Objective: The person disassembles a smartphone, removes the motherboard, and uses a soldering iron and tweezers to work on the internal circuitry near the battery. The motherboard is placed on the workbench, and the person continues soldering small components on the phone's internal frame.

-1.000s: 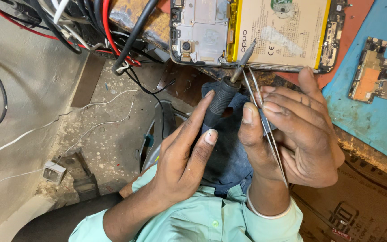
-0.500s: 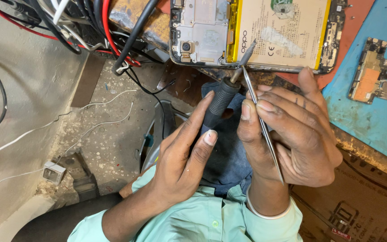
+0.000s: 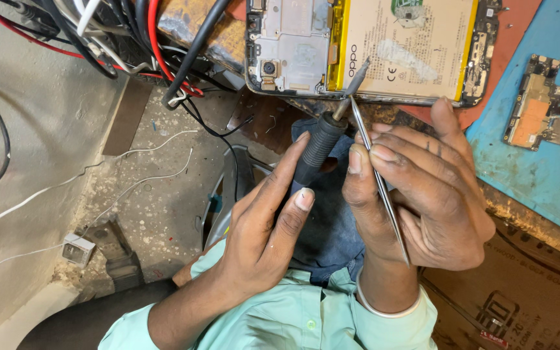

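From the head view, our left hand (image 3: 260, 227) grips the soldering iron (image 3: 322, 142) and our right hand (image 3: 422, 194) pinches tweezers (image 3: 377, 181); just beyond both, the opened phone (image 3: 364, 48). We judge a slip could scorch its battery (image 3: 409, 45)

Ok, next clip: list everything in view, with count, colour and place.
opened phone: one, silver frame with a yellow-edged beige battery, top centre on the bench edge
soldering iron: one, black handle, tip at the phone's lower edge
tweezers: one, silver, tips beside the iron's tip
circuit board: one, green and orange, on the blue mat at right
blue mat: one, right
cables: several, red, black and white, top left
cardboard: one, brown, bottom right
bangle: one, silver, right wrist
sleeves: mint green, bottom
left hand: holds the soldering iron
right hand: holds the tweezers
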